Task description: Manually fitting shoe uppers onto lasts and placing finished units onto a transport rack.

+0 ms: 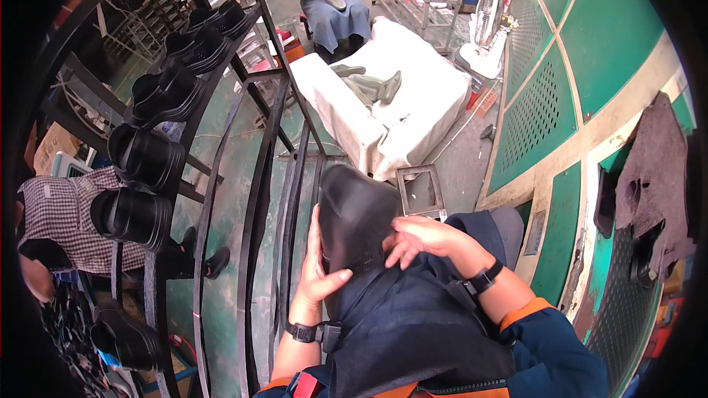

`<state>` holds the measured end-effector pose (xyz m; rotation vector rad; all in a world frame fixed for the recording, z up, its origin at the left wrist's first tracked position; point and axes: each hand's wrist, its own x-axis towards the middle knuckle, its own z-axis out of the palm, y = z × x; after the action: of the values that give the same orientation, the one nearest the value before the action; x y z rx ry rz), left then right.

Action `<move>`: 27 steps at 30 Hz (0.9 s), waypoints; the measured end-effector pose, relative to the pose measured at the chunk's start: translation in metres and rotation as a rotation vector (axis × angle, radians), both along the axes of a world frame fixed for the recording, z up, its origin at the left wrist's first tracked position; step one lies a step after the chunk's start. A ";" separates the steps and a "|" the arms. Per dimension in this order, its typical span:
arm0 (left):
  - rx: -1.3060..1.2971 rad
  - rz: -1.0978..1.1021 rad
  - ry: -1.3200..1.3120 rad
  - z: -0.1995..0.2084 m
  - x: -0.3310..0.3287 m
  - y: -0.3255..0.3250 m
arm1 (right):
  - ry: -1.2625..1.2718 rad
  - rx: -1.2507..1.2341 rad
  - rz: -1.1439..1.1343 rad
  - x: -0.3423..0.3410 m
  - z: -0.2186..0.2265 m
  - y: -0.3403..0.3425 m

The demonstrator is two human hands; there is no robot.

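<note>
A black shoe [355,210], slightly blurred, is held upright before my lap. My left hand [318,269] grips it from the left, thumb across its lower front and fingers along its side. At the shoe's right edge is my right hand [424,239], its fingers apart; whether they touch the shoe I cannot tell. Both wrists wear dark bands with small black devices. The dark apron [424,317] over my lap lies just below the shoe.
At left, a dark metal rack [254,228] bears a row of black shoes [133,217]. Ahead, greyish shoe lasts [369,85] lie on a white-covered table [431,96], a seated co-worker [335,15] behind it. Another person [81,214] stands left. Green panels [542,114] and a fan [487,29] are right.
</note>
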<state>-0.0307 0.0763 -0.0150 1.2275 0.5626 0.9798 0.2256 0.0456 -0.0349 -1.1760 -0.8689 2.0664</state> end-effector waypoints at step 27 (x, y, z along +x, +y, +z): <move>0.949 1.520 0.844 0.155 -0.158 -0.014 | -0.326 0.765 0.475 -0.082 0.123 0.025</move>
<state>-0.1890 0.0628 0.1404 2.0651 2.0255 2.1120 0.1440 0.0701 0.0884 -0.9222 -2.0283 1.5916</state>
